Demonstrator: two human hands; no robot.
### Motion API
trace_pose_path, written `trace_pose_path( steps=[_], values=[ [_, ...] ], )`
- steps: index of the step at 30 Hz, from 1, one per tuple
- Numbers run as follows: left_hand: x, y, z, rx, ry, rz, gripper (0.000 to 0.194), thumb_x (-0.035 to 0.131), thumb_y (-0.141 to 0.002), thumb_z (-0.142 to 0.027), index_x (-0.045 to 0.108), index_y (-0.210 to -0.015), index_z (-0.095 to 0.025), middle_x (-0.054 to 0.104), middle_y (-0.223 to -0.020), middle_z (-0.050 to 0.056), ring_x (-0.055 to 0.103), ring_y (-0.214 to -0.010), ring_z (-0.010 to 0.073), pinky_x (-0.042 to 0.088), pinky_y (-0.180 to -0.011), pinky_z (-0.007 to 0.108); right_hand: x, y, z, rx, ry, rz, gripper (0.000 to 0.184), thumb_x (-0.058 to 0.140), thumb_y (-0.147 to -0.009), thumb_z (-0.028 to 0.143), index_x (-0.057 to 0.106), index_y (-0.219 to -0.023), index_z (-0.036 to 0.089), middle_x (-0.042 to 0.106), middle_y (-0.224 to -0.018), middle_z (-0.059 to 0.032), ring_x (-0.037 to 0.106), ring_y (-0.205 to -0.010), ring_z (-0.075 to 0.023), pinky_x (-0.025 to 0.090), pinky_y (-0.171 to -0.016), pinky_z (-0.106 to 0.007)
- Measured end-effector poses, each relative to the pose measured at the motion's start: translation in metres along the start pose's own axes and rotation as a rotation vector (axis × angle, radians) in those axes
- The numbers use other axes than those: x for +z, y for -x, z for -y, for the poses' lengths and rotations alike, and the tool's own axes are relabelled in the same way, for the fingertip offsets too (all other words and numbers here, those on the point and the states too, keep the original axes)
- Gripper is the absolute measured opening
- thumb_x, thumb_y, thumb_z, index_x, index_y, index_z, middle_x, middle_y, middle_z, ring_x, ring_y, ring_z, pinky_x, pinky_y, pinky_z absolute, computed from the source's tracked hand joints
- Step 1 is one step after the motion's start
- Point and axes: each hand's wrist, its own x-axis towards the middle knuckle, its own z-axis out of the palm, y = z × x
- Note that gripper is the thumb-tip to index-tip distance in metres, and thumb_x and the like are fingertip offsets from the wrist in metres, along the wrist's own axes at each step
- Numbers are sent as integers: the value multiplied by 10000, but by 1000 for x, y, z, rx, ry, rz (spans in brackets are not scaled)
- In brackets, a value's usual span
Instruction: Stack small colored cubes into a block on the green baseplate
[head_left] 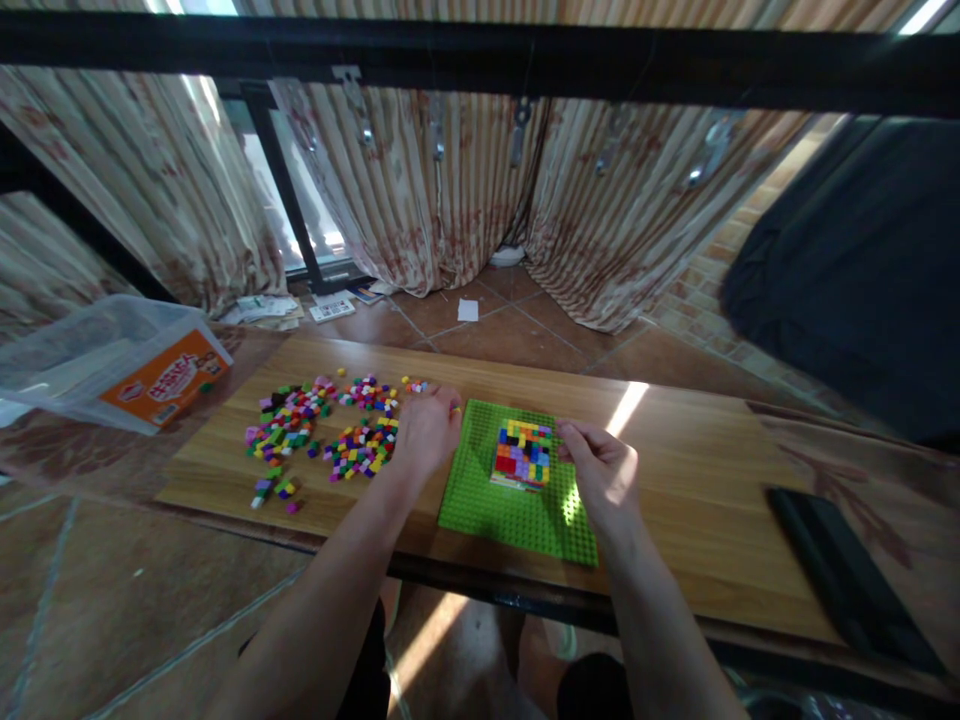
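A green studded baseplate (pixel 472 505) lies on the wooden table, carrying a layered block build (pixel 523 455) of many-coloured small bricks with a white layer showing low at its front. My left hand (pixel 429 432) is above the table just left of the baseplate, its fingers bent together, with a bit of yellow brick (pixel 456 408) at the fingertips. Over the baseplate's right side is my right hand (pixel 602 468), thumb and fingers pinched close to the build's right back corner. Whatever sits between those fingertips is too small to make out.
Loose small bricks (pixel 289 425) lie in several piles on the table's left part. A clear plastic box (pixel 112 350) with an orange label stands beyond the table's left end. A long black object (pixel 847 575) lies at the right end. Curtains hang behind.
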Motion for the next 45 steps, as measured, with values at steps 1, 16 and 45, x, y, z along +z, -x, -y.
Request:
trace_pose_path(
  steps=[1, 16, 45],
  values=[
    [0, -1, -1, -22, 113, -21, 127, 542, -788, -154, 655, -844, -165, 666, -876, 82, 615, -845, 213, 474, -816, 356, 0, 1, 2, -16, -10, -6, 282, 719, -698, 427, 751, -797, 165, 707, -664, -41, 618, -568, -150, 542, -547, -303],
    [0, 8, -55, -364, 1460, 39, 216, 746, -597, -205, 722, -807, -161, 701, -860, 33, 622, -786, 122, 496, -771, 267, 22, 25, 23, -475, 237, 93, 257, 697, -772, 316, 688, -1019, 244, 677, -909, -39, 634, -810, -175, 527, -772, -346],
    [-19, 15, -47, -233, 1464, 378, 134, 771, -633, -235, 714, -668, -120, 661, -599, 17, 564, -551, 95, 451, -603, 236, 12, 28, 38, -593, 284, 314, 111, 620, -863, 280, 704, -930, 249, 674, -855, -29, 608, -823, -175, 498, -761, -345]
  ],
)
